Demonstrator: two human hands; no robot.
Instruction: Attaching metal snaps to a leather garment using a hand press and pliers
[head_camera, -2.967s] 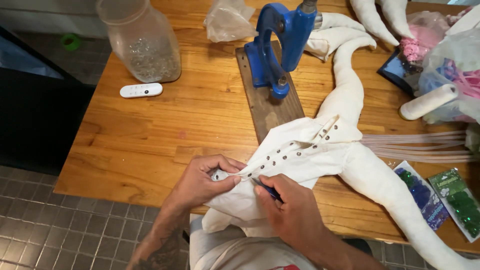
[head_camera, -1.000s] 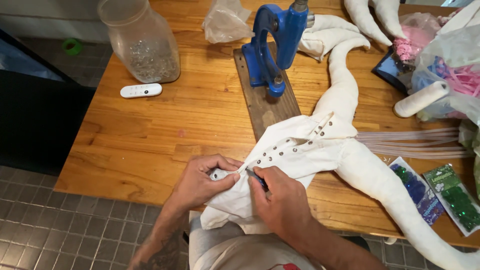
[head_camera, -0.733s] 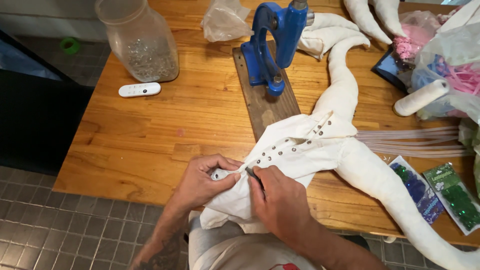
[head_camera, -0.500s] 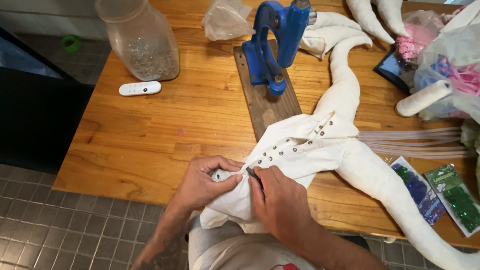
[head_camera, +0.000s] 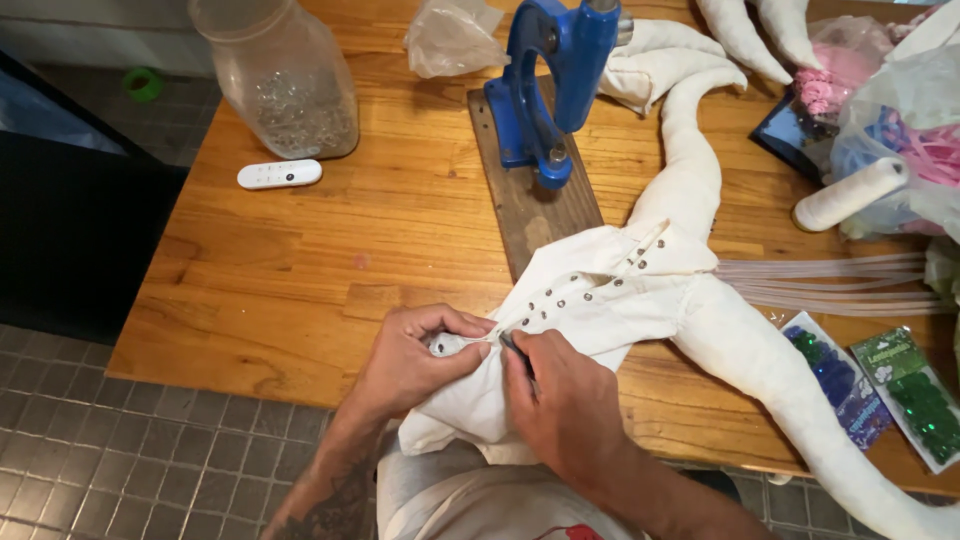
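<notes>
Head view: we are looking down on both hands working at the near edge of a wooden table (head_camera: 300, 270).
Fabric piece: a cream padded fabric piece (head_camera: 590, 300) with a row of metal eyelets (head_camera: 560, 300) is lying across the table's near right part, its lower end hanging over the edge toward our lap.
Left hand: our left hand (head_camera: 415, 360) is closing its fingers on a fold of the fabric beside the lowest eyelets, apparently pinching it taut so that the spot stays put.
Right hand: our right hand (head_camera: 560, 400) is gripping a thin dark tool (head_camera: 515, 350), its tip meeting the cloth just beside the left fingertips; what kind of tool it is we cannot tell.
Stuffed limbs: long cream tubes are running from the piece, one up toward the press, one (head_camera: 800, 400) off to the lower right.
Press: a blue hand press (head_camera: 555, 80) is standing on a dark wooden board (head_camera: 530, 200) just beyond the piece, probably within reach for setting eyelets.
Right margin: packets of blue and green beads (head_camera: 880, 385), a white spool (head_camera: 850, 195) and pale cords (head_camera: 830, 280) are lying near.
Far left: a clear plastic jar (head_camera: 280, 80) and a small white remote (head_camera: 280, 174) are sitting well apart from the work.
</notes>
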